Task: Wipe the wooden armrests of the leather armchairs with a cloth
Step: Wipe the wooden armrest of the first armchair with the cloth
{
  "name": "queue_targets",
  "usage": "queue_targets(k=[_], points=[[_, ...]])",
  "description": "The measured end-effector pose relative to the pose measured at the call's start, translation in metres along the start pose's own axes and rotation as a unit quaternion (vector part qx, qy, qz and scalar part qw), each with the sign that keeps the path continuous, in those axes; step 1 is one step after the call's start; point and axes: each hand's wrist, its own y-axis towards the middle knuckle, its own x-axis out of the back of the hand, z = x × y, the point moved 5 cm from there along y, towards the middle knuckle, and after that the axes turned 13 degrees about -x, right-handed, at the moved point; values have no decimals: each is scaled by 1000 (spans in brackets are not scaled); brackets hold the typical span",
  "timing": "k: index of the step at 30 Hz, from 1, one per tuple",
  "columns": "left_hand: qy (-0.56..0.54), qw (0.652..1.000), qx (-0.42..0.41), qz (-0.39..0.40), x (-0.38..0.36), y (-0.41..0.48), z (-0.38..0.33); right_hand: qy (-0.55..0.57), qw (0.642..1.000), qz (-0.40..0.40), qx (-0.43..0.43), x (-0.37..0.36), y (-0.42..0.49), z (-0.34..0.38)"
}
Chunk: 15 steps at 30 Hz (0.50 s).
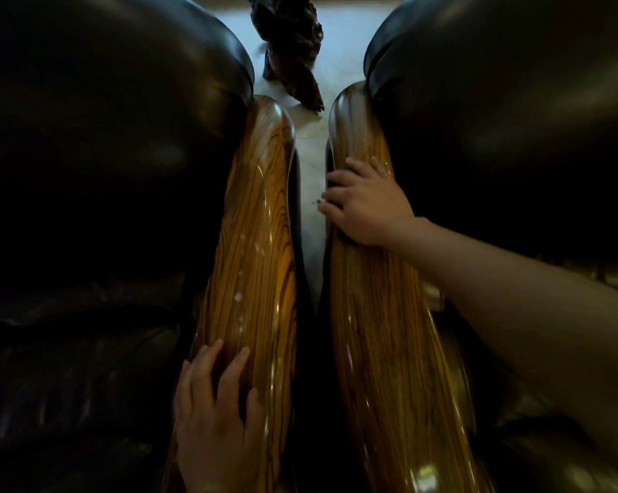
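Two dark leather armchairs fill the view, left armchair [97,165] at 9 o'clock and right armchair [513,137] at 3 o'clock, set side by side with a narrow gap between them. Pale floor [311,144] shows through that gap toward 12 o'clock.

Each chair carries one glossy, striped wooden armrest along its inner side. The left armrest [261,222] runs from 6 o'clock up toward centre; small pale specks lie on its top surface near mid-length. The right armrest [375,314] runs parallel, just beside it, the two apart along their whole visible length.

A dark carved wooden object [293,48] stands on the floor at 12 o'clock, beyond the armrest tips.

A bare forearm enters from 4 o'clock. Its right hand [364,201] lies palm-down on the upper part of the right armrest, fingers curled together over the inner edge of the wood. Whether a cloth sits under this hand cannot be told; only a small dark fleck shows at the fingertips.

The left hand [211,414] rests flat on the lower part of the left armrest at 7 o'clock, fingers spread apart and extended along the grain, gripping nothing.
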Motion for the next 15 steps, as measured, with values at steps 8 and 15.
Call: queue_targets(k=[8, 15], points=[[10, 1000, -2, -8, 1, 0, -1, 65, 974, -84, -199, 3, 32, -40], [2, 1000, 6, 2, 2, -2, -1, 43, 998, -47, 11, -19, -126, 11]])
